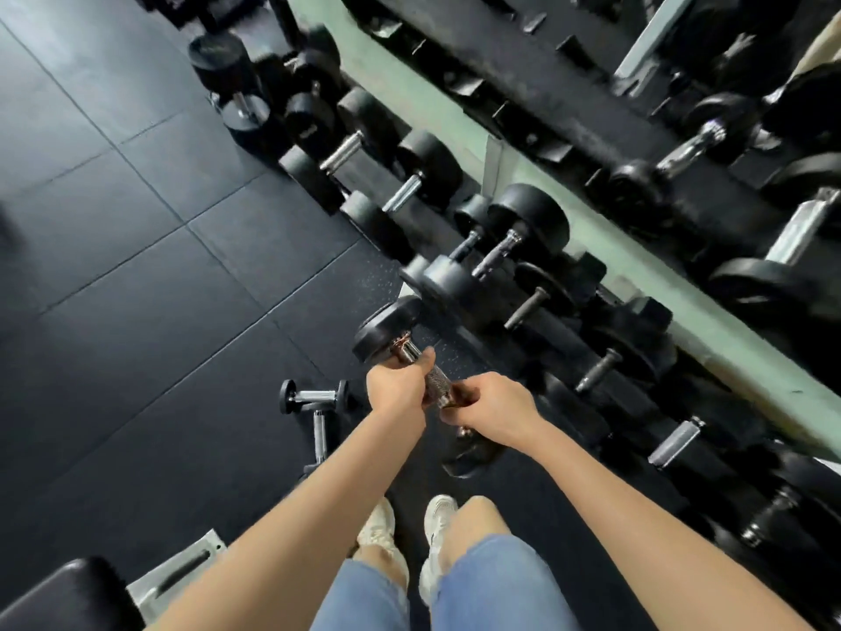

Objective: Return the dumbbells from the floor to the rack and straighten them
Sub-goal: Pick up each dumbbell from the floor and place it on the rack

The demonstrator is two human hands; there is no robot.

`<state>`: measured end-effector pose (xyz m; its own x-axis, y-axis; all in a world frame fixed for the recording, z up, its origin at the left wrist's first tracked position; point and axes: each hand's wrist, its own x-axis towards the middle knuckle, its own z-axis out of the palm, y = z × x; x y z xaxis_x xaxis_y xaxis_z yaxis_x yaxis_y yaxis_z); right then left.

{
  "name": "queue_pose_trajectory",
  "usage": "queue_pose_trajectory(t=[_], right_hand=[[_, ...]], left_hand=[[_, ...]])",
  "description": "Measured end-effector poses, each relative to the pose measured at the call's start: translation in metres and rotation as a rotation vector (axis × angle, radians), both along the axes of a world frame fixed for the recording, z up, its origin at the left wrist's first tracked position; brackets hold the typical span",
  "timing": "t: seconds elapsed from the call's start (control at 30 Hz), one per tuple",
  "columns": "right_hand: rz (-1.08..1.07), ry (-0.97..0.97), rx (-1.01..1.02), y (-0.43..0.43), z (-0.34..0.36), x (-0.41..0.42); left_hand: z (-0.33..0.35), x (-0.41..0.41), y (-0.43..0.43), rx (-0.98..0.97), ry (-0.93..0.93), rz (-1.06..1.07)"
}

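Both hands hold one black dumbbell (387, 327) by its knurled metal handle, off the floor and in front of the rack. My left hand (396, 389) grips the handle near the upper head; my right hand (493, 409) grips the lower end, and the lower head (471, 457) shows below it. Two small chrome-handled dumbbells (314, 398) lie crossed on the floor left of my hands. The rack's lower tier (455, 230) runs diagonally from the top centre to the right edge, with several black dumbbells on it. An upper tier (523, 79) sits behind it.
A pale green rack beam (682, 307) separates the tiers. Black rubber floor tiles (136, 243) stretch to the left. A black padded bench (63, 598) with a metal base stands at the bottom left. My feet in white shoes (409, 526) stand on the floor below the held dumbbell.
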<state>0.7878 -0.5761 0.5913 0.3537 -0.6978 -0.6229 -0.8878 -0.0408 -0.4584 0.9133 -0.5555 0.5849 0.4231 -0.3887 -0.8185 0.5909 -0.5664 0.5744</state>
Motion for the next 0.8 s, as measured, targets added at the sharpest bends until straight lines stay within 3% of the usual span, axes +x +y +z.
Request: queue_pose_trajectory(t=[0.27, 0.8], right_hand=[[-0.342, -0.126, -0.033, -0.072, 0.058, 0.0], [-0.633, -0.279, -0.144, -0.303, 0.058, -0.02]], left_hand=[[0.064, -0.004, -0.101, -0.118, -0.162, -0.236], [0.088, -0.048, -0.375, -0.153, -0.429, -0.592]])
